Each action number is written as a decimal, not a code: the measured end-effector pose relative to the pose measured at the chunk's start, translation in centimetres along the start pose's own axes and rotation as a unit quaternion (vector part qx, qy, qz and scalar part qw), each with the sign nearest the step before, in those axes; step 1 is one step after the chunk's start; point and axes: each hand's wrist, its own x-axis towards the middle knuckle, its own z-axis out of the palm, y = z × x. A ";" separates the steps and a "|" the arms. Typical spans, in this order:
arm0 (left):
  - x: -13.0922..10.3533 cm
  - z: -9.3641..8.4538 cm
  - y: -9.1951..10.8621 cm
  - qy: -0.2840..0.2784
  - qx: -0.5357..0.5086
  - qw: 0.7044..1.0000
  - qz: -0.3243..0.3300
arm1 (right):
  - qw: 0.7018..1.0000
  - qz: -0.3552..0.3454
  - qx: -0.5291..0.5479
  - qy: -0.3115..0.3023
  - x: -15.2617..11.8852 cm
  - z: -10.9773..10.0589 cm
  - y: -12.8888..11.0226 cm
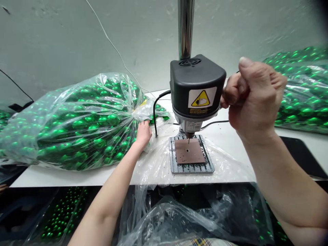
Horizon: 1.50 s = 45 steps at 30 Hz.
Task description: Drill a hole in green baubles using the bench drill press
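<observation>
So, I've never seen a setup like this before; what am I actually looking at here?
There is no robot here, just a person's two bare hands, seen by one camera worn on the head that looks forward and down.

In the middle stands a black motor unit on a shiny upright post, apparently a small drill press. Its thin bit points down at a brown plate with a small dark hole, lying on a grooved base.

The left hand is at the gathered opening of a clear bag of shiny green balls; whether it holds one is hidden. The right hand is curled beside the motor unit, and any handle in it is hidden. Another bag lies at the right on the white tabletop.
</observation>
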 end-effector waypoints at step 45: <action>-10.4 4.6 6.1 -0.069 -0.714 0.681 -0.147 | 0.996 -0.004 -0.083 -0.012 0.1 -0.1 0.5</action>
